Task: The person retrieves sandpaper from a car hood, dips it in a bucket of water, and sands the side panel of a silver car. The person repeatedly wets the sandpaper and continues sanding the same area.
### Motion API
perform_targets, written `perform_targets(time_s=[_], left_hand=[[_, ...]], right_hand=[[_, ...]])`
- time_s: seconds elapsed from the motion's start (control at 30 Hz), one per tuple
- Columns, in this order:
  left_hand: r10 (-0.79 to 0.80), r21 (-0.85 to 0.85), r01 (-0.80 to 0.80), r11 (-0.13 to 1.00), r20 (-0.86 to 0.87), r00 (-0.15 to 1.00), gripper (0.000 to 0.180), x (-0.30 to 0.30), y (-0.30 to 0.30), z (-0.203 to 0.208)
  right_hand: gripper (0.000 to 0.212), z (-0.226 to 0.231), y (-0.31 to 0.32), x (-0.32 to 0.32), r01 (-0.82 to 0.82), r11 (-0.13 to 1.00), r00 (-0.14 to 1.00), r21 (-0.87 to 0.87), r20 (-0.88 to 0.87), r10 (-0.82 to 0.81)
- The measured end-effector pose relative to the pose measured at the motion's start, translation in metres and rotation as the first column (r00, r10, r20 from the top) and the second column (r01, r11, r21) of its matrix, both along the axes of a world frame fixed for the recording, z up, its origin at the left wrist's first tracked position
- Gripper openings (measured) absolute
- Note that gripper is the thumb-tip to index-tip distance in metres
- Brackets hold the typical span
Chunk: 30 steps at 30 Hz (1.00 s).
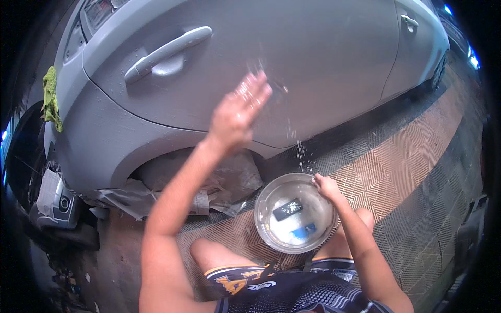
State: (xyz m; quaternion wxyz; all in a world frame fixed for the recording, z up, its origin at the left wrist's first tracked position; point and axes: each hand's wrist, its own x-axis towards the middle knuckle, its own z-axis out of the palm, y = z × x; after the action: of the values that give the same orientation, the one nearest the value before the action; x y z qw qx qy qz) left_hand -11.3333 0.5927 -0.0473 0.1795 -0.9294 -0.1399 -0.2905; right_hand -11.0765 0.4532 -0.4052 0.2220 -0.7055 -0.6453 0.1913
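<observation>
My left hand [233, 116] is raised in front of the silver-grey car door [323, 68], fingers stretched out and slightly blurred. Water drops fly off its fingertips, and more drops fall between the door and the bowl. Nothing shows in that hand. With my right hand [326, 187] I grip the far right rim of a round metal bowl [264, 229], held over my lap. Inside the bowl, in water, lie a dark rectangular block [288, 209] and a blue block [303, 231].
The door handle [169, 53] juts out at upper left. Paper and plastic sheeting [224, 182] covers the wheel arch. A yellow-green cloth [50, 99] hangs on the car's left end. Patterned floor mats [386, 172] lie at right. A car part with paper on it [60, 201] stands at far left.
</observation>
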Motion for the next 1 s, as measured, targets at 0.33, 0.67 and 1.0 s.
perform_targets(time_s=[0.33, 0.67, 1.0], left_hand=[[0.392, 0.51, -0.383, 0.77, 0.096, 0.915, 0.057, 0.019, 0.073, 0.052], [0.375, 0.489, -0.297, 0.82, -0.067, 0.925, 0.055, -0.026, 0.058, 0.062], [0.37, 0.519, -0.175, 0.837, -0.301, 0.879, 0.057, -0.063, 0.058, 0.093]], right_hand=[[0.033, 0.005, -0.01, -0.003, 0.002, 0.996, 0.999, -0.086, 0.05, 0.002], [0.028, 0.002, -0.002, 0.001, -0.027, 0.999, 0.995, -0.022, 0.096, 0.029], [0.025, 0.001, -0.009, -0.001, -0.026, 0.999, 0.993, 0.031, 0.117, 0.022]])
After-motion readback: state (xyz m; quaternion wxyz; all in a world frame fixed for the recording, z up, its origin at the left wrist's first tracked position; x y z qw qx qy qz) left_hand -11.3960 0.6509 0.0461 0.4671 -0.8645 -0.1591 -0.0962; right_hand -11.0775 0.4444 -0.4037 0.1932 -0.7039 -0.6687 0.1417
